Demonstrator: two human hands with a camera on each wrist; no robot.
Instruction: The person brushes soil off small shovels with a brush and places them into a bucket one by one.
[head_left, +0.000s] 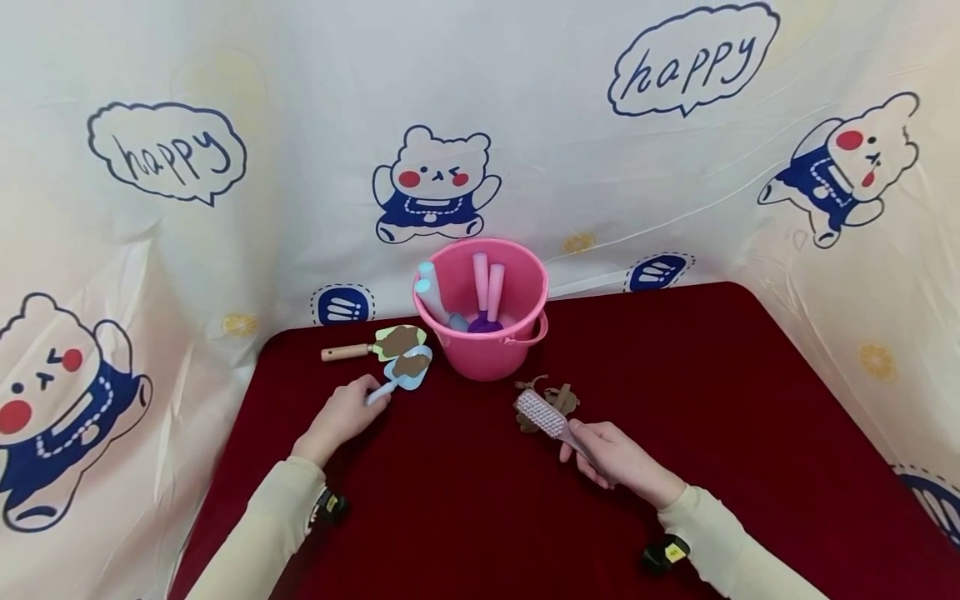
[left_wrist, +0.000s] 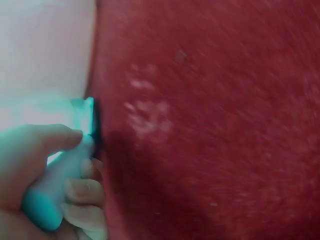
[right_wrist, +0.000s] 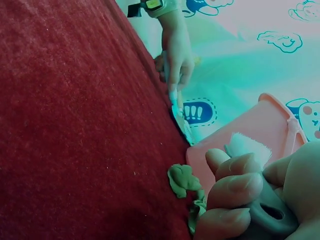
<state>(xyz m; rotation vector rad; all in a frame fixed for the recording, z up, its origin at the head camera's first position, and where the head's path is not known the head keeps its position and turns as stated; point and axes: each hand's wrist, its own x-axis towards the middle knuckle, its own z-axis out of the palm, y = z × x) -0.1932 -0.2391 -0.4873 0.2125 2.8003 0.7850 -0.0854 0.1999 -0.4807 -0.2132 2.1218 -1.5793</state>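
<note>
My left hand [head_left: 347, 417] grips the handle of a light blue toy shovel [head_left: 409, 368], whose blade carries a brown clay-like lump. Its turquoise-ended handle [left_wrist: 44, 202] lies in the curled fingers in the left wrist view. Just beyond lies a green trowel [head_left: 390, 342] with a wooden handle and brown stuff on its blade. In my right hand [head_left: 611, 457] I hold a pinkish-grey scrubbing brush [head_left: 542, 415], bristles facing up. Beneath and behind the brush head sit brown clay-like pieces [head_left: 562, 400] on the red cloth; they show as lumps [right_wrist: 182, 180] in the right wrist view.
A pink bucket [head_left: 487, 358] stands at the back middle with its handle down on the right. Inside it are tools with pink handles [head_left: 495, 292] and a blue-ended handle [head_left: 431, 292]. Dark red cloth [head_left: 465, 517] covers the table, and a printed white curtain [head_left: 315, 83] surrounds it.
</note>
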